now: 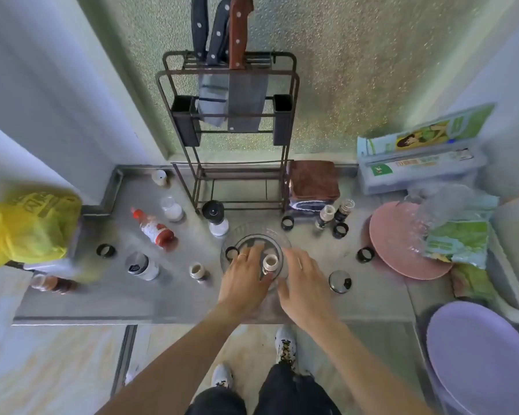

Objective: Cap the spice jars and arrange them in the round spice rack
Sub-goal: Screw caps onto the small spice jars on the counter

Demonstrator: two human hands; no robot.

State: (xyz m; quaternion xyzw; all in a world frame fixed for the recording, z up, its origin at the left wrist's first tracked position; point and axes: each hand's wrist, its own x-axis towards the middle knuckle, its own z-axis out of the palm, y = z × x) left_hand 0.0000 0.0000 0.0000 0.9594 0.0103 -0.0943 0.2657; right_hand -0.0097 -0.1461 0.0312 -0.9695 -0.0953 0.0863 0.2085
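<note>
The round spice rack (284,242), clear with a dark ring, stands at the middle of the steel counter. One uncapped spice jar (270,262) stands upright in it. My left hand (246,278) lies over the rack's left half with fingers stretched out, the thumb touching that jar. My right hand (305,284) curls round the rack's right rim. More uncapped jars stand at the left (197,271) and at the back right (326,216) (345,209). Black caps lie loose on the counter (105,250) (288,223) (340,230) (365,254).
A knife rack (228,163) stands behind the spice rack, with a grinder (215,217) at its foot. A red bottle (154,228) lies at the left near a silver-topped shaker (142,266). A silver lid (339,281) and a pink plate (402,241) are at the right.
</note>
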